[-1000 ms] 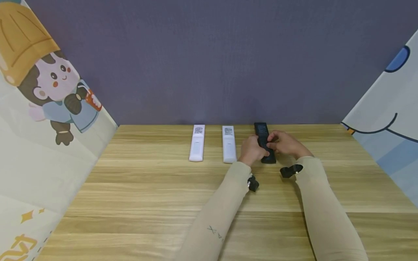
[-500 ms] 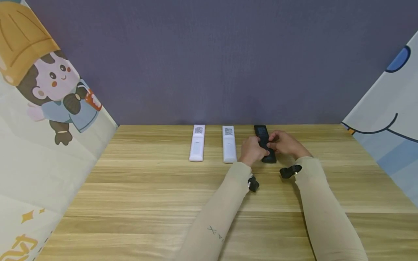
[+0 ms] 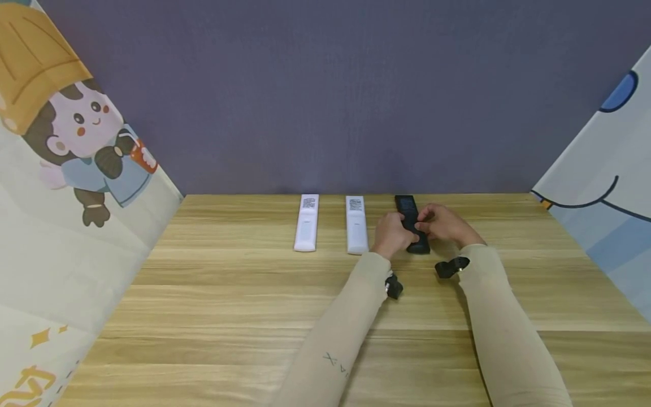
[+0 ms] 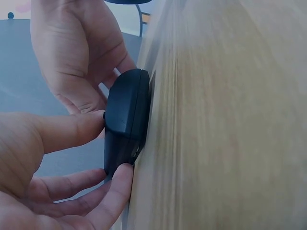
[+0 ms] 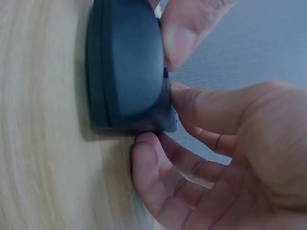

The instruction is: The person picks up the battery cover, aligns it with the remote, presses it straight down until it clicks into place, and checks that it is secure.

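A black remote control (image 3: 406,204) lies on the table with its far end close to the dark back panel. My left hand (image 3: 391,233) holds it from the left, thumb on the upper face and fingers along the side, as the left wrist view shows. From the other side my right hand (image 3: 445,224) pinches the same remote; in the right wrist view its thumb presses the upper face and its fingertips touch the edge. The hands cover the remote's middle. To the left lie two white remotes, one near (image 3: 357,226) and one farther off (image 3: 307,226), label sides up.
The wood-grain table (image 3: 229,305) ends at a dark upright panel (image 3: 325,102). Cartoon-printed sheets flank it, one at the left (image 3: 51,226) and one at the right (image 3: 610,186). A small black wrist camera (image 3: 451,267) sits on the right wrist.
Over the past second the far end of the black remote has shifted slightly down in the head view. Both hands have stayed almost in place on it.
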Demonstrator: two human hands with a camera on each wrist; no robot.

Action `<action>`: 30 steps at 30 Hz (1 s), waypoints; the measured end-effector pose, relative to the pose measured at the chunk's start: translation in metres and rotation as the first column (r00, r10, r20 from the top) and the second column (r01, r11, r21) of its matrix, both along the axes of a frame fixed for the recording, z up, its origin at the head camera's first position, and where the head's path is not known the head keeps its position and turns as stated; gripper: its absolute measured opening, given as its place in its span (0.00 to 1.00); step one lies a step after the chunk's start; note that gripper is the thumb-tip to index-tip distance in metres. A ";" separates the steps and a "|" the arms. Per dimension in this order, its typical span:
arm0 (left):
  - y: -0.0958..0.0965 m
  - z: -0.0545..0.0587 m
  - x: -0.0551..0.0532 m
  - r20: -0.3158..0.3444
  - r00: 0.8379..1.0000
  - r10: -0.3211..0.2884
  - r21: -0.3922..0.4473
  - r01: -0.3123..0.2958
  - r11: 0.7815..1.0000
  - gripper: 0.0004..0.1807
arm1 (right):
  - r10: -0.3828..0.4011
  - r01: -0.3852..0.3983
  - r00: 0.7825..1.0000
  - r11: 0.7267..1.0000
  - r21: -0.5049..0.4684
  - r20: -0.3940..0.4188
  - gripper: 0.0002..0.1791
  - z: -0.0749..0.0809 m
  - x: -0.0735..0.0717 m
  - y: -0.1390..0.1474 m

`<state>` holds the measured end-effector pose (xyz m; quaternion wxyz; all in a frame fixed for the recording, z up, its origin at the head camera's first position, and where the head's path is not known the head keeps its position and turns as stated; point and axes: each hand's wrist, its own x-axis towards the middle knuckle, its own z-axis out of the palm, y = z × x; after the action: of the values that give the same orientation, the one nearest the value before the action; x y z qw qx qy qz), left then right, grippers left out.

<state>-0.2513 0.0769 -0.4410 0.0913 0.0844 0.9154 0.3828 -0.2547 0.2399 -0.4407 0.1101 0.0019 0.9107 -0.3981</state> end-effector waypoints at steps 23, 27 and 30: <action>0.004 -0.001 0.001 0.008 0.998 0.057 -0.013 -0.057 0.998 0.34 | -0.008 0.008 0.998 1.000 0.012 0.066 0.16 -0.002 0.000 0.005; 0.005 0.000 0.003 0.014 0.998 0.067 -0.015 -0.067 0.998 0.33 | -0.002 0.001 0.997 1.000 0.004 0.080 0.16 -0.001 0.000 0.005; 0.005 0.001 0.003 0.013 0.998 0.069 -0.027 -0.069 0.997 0.33 | 0.002 -0.002 0.996 1.000 0.001 0.086 0.16 -0.002 0.000 0.005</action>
<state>-0.2479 0.0819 -0.4403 0.0853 0.0491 0.9222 0.3740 -0.2546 0.2447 -0.4422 0.1494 0.0183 0.9053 -0.3972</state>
